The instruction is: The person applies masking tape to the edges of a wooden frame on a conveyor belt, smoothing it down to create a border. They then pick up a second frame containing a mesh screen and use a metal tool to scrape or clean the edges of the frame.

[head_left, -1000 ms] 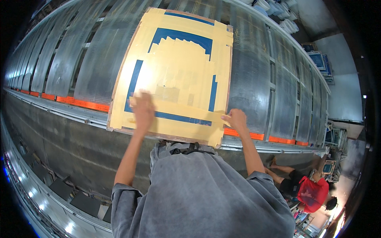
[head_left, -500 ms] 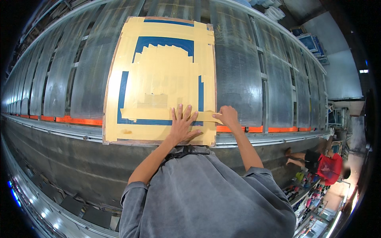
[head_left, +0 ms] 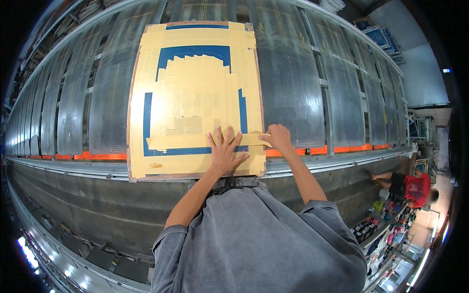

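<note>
A wood-edged screen printing frame (head_left: pixel 149 171), covered with pale yellow tape around patches of blue mesh, lies flat on the long table. Near its lower edge my left hand (head_left: pixel 225 154) rests flat with fingers spread, pressing on a horizontal strip of yellow masking tape (head_left: pixel 251 140). That strip's right end reaches past the frame's right edge. There my right hand (head_left: pixel 277 136) grips it, fingers closed, just off the frame's side.
Grey translucent panels (head_left: pixel 288 93) line the table on both sides of the frame. A metal rail (head_left: pixel 312 163) with an orange strip runs along the near edge. A person in a red top (head_left: pixel 416 190) is at the far right, beside shelves of assorted containers (head_left: pixel 386 229).
The whole view has shifted a little. My left hand stays flat on the tape and my right hand still pinches the strip's end, which now looks straighter.
</note>
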Demonstrator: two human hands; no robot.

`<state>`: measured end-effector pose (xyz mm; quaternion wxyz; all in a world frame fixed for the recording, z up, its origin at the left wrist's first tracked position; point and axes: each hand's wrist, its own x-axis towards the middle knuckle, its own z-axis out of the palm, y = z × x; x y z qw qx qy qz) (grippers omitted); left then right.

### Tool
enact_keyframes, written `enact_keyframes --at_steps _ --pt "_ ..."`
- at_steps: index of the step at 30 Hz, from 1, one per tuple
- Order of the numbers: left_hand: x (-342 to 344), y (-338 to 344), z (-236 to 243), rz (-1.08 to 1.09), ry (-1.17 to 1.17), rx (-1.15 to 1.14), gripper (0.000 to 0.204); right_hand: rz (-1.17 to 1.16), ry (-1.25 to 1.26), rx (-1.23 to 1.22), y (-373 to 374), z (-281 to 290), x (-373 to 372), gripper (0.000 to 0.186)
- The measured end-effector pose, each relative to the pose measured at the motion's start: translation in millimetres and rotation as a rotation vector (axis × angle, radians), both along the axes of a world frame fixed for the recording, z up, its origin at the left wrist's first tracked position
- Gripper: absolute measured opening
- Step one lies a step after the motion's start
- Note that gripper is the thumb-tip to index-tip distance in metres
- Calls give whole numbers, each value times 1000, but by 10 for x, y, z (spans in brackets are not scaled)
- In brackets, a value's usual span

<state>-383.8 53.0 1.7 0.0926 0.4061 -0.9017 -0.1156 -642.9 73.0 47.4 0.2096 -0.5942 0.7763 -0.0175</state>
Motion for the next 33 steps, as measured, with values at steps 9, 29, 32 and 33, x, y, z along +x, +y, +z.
enact_keyframes --at_steps 9,29,32,33 --pt "-31 2 -34 28 15 13 88 274 -77 -541 739 -245 38 26" --pt "117 136 -142 -81 81 98 88 -269 293 -521 842 -991 -597 24" --pt "162 102 60 -79 85 182 76 -381 153 -424 754 -988 -510 44" --pt "283 74 54 -22 229 206 69 -351 176 -532 681 -897 -394 50"
